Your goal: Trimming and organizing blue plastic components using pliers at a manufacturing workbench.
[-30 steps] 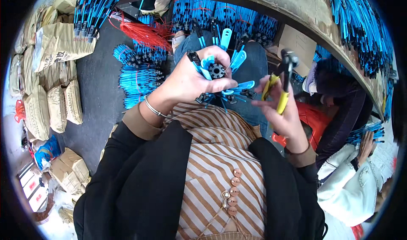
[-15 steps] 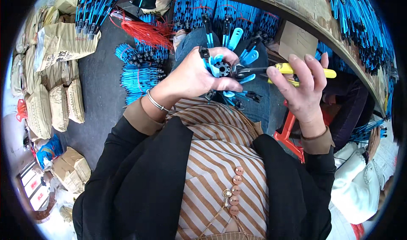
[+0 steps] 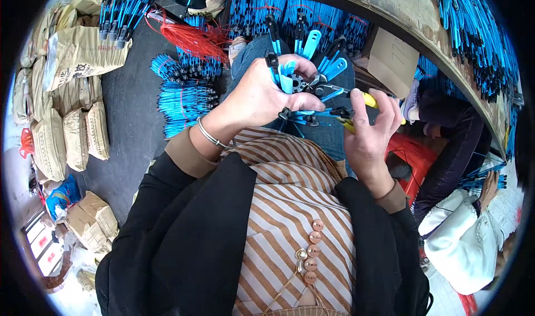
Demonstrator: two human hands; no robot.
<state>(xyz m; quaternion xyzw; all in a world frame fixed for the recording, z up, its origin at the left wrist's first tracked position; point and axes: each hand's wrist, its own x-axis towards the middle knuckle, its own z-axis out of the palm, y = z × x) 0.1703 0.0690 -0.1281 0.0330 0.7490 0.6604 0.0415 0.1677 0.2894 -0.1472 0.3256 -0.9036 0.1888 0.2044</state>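
Wrapped around a black slotted hub (image 3: 298, 83) with blue and black arms fanning out of it is my left hand (image 3: 266, 92), its thumb and forefinger along either side of the hub's end. My right hand (image 3: 370, 132) grips yellow-handled pliers (image 3: 368, 99), fingers curled over the handles. The pliers' dark jaws reach to the hub's rim, close to my left fingertips; whether they bite on anything cannot be made out. Blue flat blades (image 3: 311, 44) stick out beyond my left hand, above my lap.
Bundles of blue rods (image 3: 183, 99) lie on the floor at left, below red plastic strips (image 3: 192, 40). A wooden bench (image 3: 384, 6) curves across the far side, with more rods on it. Brown sacks (image 3: 50, 143) are stacked at far left. Another person's white sleeve (image 3: 462, 243) shows at right.
My right hand has come inward and down, its fingers closing further round the plier handles, which now tilt down to the right. The left hand keeps its hold, with the hub slightly turned.
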